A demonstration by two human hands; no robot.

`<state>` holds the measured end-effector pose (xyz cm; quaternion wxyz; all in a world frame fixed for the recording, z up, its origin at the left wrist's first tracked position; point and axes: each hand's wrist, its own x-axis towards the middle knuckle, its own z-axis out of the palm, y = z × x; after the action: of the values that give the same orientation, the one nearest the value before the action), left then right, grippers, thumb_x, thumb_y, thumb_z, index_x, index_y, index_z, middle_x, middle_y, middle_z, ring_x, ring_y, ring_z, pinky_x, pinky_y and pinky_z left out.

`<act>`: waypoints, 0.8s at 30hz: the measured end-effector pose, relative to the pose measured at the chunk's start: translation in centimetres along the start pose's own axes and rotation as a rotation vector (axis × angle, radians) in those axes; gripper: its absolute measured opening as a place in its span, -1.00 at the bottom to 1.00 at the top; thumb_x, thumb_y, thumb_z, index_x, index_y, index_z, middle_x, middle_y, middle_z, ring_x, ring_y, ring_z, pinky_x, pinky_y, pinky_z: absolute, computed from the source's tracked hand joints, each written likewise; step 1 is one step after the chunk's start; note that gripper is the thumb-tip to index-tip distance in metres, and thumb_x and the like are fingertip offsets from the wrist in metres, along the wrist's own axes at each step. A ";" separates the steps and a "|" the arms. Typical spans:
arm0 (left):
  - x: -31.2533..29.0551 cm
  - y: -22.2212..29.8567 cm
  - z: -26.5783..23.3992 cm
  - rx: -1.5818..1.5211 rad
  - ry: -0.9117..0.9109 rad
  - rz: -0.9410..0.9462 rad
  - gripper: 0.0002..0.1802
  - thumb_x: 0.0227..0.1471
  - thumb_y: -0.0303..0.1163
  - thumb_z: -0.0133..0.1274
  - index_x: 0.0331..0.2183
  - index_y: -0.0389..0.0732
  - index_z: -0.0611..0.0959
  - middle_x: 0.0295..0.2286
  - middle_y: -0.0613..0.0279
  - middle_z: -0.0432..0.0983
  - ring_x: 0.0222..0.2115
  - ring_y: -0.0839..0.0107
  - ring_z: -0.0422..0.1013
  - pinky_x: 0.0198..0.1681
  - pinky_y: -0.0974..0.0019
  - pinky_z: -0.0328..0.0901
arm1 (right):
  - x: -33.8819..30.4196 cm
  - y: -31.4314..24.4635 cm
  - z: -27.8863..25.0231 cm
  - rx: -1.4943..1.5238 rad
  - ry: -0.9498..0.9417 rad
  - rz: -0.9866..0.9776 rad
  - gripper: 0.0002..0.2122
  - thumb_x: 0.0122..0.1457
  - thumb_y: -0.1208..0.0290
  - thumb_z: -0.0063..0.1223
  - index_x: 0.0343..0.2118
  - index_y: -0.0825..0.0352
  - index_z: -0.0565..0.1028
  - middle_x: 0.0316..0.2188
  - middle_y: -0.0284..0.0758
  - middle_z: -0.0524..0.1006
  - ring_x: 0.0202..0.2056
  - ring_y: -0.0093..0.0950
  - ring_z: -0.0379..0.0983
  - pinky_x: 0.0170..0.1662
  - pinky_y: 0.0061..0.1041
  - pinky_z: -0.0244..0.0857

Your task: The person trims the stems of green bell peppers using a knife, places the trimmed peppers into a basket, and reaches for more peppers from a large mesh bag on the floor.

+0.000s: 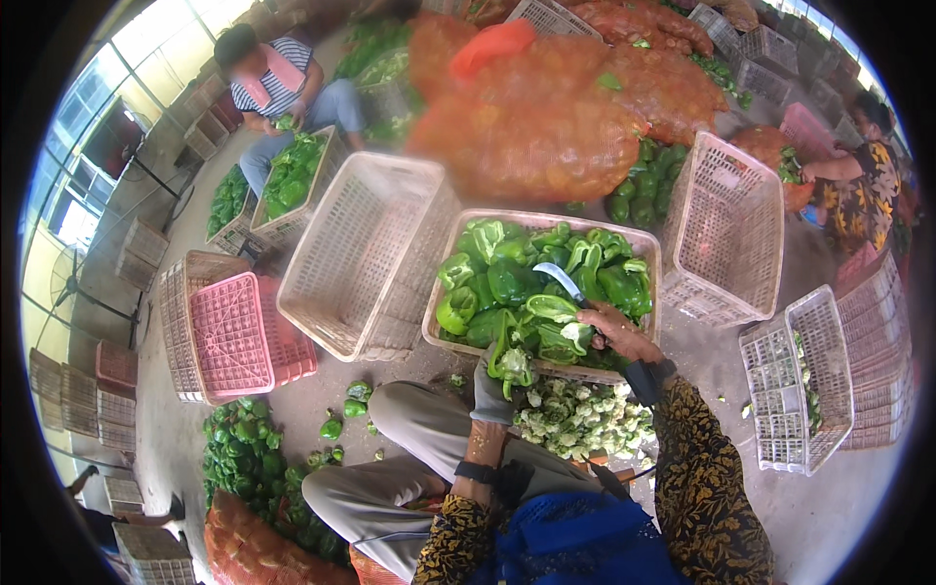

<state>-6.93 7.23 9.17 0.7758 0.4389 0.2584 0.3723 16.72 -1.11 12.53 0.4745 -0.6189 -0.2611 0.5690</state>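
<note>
My left hand (493,392), in a grey glove, grips a cut green bell pepper (511,363) with its pale core and seeds showing. My right hand (624,333) is bare and closed round a knife (559,279) whose curved blade points up and left over the crate. Just under both hands stands a plastic crate (542,216) filled with cut green peppers (512,281). Pepper halves lie close to the right fingers; whether these touch one is unclear. Below the crate's near edge is a heap of pale pepper cores (583,417), between my knees and right forearm.
Tall crates flank the full one: one on the left (363,234), another on the right (726,234). Whole peppers (244,444) and a red net sack (253,546) lie at lower left. Big net sacks (546,127) fill the back. One person (283,83) sits far left, another (858,185) far right.
</note>
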 end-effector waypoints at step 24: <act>0.8 0.3 -2.1 -0.910 -0.021 -0.425 -0.54 0.15 -0.02 -0.21 -0.18 -0.21 0.51 -0.38 0.11 0.50 -0.39 0.22 0.44 -0.29 0.16 0.39 | 0.2 -4.4 -2.2 -0.460 0.318 -0.504 -0.51 0.04 0.20 0.26 0.02 0.26 0.43 -0.46 -0.47 0.51 -0.44 -0.61 0.41 -0.35 -0.59 0.31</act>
<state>-8.12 8.95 8.35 0.9499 -0.0026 0.1459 0.2765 19.83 0.30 16.12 0.4829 -0.7062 -0.4493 0.2575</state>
